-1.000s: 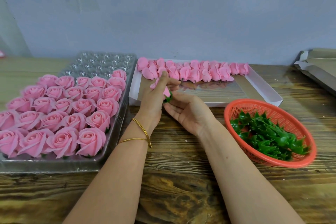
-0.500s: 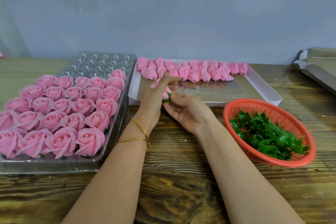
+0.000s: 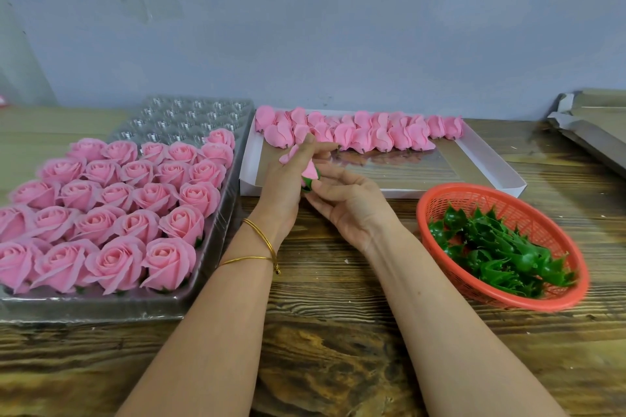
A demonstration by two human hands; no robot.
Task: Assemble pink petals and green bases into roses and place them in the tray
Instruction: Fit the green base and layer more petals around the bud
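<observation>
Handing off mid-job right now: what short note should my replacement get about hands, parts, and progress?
Left hand grips a pink bud; right hand pinches a green base against its bottom.
Tray, left: front rows filled with finished roses, back pockets empty.
Loose petals line the white box; spare bases lie in the red basket.
To do: seat this rose, then fill the back pockets.

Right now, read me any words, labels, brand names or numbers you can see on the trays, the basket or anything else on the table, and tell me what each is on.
None: no readable text in this view.
The clear plastic tray, white box, red basket, cardboard at the right, the wall and the rose being assembled all show no print.
A red scrap at the far left edge is too cut off to tell.
</observation>
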